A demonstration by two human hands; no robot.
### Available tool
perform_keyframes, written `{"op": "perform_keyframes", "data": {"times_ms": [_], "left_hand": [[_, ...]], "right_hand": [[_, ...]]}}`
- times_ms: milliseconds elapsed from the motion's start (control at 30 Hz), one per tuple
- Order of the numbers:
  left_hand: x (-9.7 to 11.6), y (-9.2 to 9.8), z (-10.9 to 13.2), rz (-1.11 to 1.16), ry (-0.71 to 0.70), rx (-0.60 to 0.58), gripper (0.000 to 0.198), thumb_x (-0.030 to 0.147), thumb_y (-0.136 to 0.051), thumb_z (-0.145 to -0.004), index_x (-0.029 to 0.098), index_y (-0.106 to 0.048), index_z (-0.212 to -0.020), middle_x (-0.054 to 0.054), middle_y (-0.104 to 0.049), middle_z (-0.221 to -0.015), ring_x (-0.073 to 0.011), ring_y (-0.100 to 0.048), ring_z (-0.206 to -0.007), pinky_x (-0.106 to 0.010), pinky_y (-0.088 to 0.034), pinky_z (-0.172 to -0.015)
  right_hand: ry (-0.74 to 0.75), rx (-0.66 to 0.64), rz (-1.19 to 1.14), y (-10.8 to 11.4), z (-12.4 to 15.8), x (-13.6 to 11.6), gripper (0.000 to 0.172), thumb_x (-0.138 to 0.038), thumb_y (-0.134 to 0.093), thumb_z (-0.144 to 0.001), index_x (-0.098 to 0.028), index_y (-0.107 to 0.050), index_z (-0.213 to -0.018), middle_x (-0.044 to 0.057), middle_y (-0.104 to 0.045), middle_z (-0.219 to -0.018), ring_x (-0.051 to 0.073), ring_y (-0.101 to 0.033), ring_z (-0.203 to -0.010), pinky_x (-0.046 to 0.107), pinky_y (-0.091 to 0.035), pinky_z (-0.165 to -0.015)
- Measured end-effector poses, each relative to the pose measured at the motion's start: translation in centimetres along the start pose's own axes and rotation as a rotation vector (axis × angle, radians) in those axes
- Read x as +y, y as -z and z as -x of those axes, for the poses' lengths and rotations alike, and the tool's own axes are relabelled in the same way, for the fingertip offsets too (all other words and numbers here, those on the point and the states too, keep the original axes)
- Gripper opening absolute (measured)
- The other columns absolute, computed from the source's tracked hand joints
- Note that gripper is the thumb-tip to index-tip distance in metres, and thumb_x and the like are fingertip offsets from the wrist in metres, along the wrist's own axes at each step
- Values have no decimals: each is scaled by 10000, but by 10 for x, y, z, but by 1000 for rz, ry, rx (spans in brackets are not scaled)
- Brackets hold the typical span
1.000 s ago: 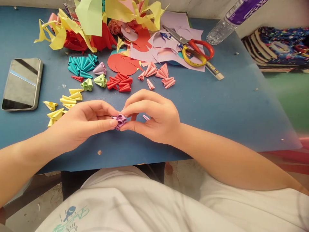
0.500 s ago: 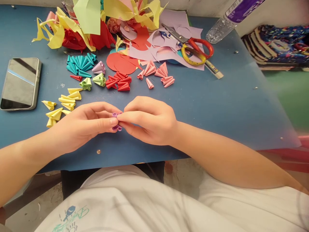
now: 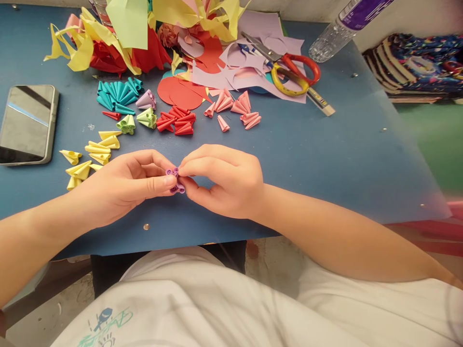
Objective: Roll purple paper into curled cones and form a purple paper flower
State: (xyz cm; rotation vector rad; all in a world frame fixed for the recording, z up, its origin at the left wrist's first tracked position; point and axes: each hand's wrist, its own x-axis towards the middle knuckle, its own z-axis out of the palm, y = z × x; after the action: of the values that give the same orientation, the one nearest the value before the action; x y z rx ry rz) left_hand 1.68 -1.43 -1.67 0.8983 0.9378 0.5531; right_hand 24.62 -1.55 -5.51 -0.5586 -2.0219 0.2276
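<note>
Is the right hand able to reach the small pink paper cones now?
Probably yes: the pink paper cones lie just beyond the right hand, bare blue table between, though it pinches a purple rolled-paper cluster.

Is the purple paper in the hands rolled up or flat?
Rolled up. The purple paper pinched between the left hand and right hand shows small curled loops at its ends.

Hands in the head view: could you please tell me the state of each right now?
Left hand: closed, pinching the purple paper cones.
Right hand: closed on the same purple paper cones.
</note>
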Motion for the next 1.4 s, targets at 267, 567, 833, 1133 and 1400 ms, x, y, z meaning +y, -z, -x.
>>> {"op": "perform_keyframes", "data": {"times_ms": [267, 567, 833, 1133, 1400], "left_hand": [[-3, -2, -2, 21, 1, 47, 219, 292, -1006, -797, 204, -817, -866, -6, -776, -845, -122, -756, -836, -172, -640, -805], [-3, 0, -2, 57, 14, 67, 228, 282, -988, -812, 186, -783, -835, 1, -743, -844, -120, -748, -826, -188, -650, -823], [-3, -3, -3, 36, -34, 42, 97, 240, -880, -913, 216, -791, -945, 0, -783, -872, -129, -750, -817, -213, -648, -804], [3, -11, 0, 7, -75, 86, 155, 256, -895, -904, 242, -745, -941, 52, -800, -864, -121, -741, -849, -200, -633, -829], [2, -6, -3, 68, -47, 136, 174, 239, -931, -840, 177, -777, -895, -14, -758, -869, -143, -744, -848, -237, -663, -863]], "right_hand": [[-182, 24, -93, -8, 2, -7, 159, -55, -618, -963, -189, -686, -1015, 20, -787, -949, 127, -730, -889, 272, -651, -844], [-181, -21, 6, -5, 1, -6, 78, -107, -695, -1002, -185, -690, -1010, 3, -781, -908, 112, -688, -807, 256, -621, -792], [-285, 71, -57, -9, 1, -15, 137, -55, -642, -926, -178, -694, -955, -11, -786, -887, 90, -684, -749, 238, -620, -766], [-450, 90, -155, -10, 0, -19, 166, -57, -654, -916, -195, -726, -976, 6, -818, -926, 100, -726, -795, 225, -604, -699], [-550, 78, -454, -7, -2, -15, 135, -90, -679, -953, -161, -738, -1052, 34, -823, -1007, 107, -770, -874, 193, -589, -649]]}}
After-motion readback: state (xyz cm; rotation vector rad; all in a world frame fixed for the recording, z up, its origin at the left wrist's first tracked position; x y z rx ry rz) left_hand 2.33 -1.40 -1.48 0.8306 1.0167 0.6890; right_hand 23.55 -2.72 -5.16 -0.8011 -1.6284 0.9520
